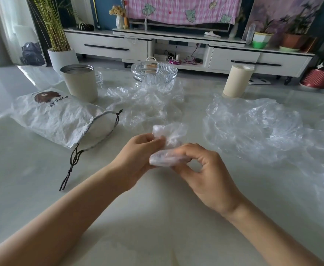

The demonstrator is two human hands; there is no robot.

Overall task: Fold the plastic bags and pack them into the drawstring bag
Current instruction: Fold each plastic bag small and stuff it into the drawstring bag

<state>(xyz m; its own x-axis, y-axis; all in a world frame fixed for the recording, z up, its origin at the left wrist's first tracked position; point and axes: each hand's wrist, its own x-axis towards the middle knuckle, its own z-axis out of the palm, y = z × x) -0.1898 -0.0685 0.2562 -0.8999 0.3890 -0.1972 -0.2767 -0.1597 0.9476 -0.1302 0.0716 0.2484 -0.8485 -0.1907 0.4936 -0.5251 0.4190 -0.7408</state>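
Observation:
Both hands hold one small clear plastic bag (169,146), partly folded into a tight strip, just above the pale table (42,189). My left hand (138,160) pinches its upper crumpled end. My right hand (205,169) grips the folded lower part between thumb and fingers. The white drawstring bag (61,118) with a brown bear print lies on its side to the left, its mouth open toward the hands, black cords (72,164) trailing on the table. Loose clear plastic bags lie spread at centre back (147,100) and on the right (263,127).
A beige metal cup (80,83) stands behind the drawstring bag. A glass ashtray (154,71) sits at the far centre, a cream paper roll (236,81) at the far right. Beyond the table are a TV cabinet and potted plants.

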